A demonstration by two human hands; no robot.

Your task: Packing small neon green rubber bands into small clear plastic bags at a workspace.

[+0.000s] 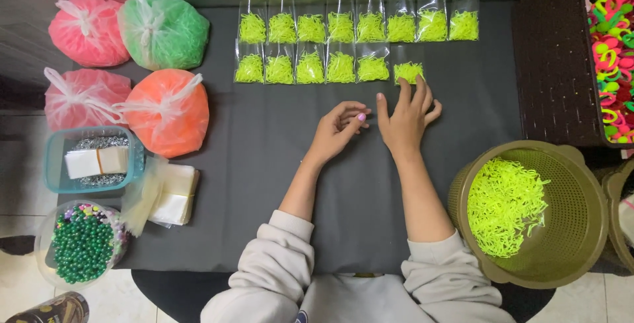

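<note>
My grey sleeves [277,263] sit closest to me, at the near edge of the dark table [264,164]. Far off to the left of my hands are a bowl of green beads [82,244], a stack of empty clear bags [173,194], and a blue tub [92,159] with a banded bundle of white slips inside. Beyond those lie four tied sacks: two pink [87,31], one green [164,32], one orange [168,111].

My left hand [338,128] rests on the table with fingers loosely curled, holding nothing. Just beside it, my right hand [406,118] lies flat, fingers spread and pointing away from me; its fingertips [415,85] press on the small packet [409,71] of yellow-green bands, gripping nothing. That packet lies just past my fingertips, its long axis running away from me, sealed top pointing to the far side. It ends the near row, which counts six packets. The far row [356,26] behind it counts eight, so fourteen in all, each standing the same way.

To the right of my right arm sits one olive basket [581,217] holding loose yellow-green bands [505,204]. Farther right, a dark crate [555,65] and a heap of mixed bright hair ties [614,59].
</note>
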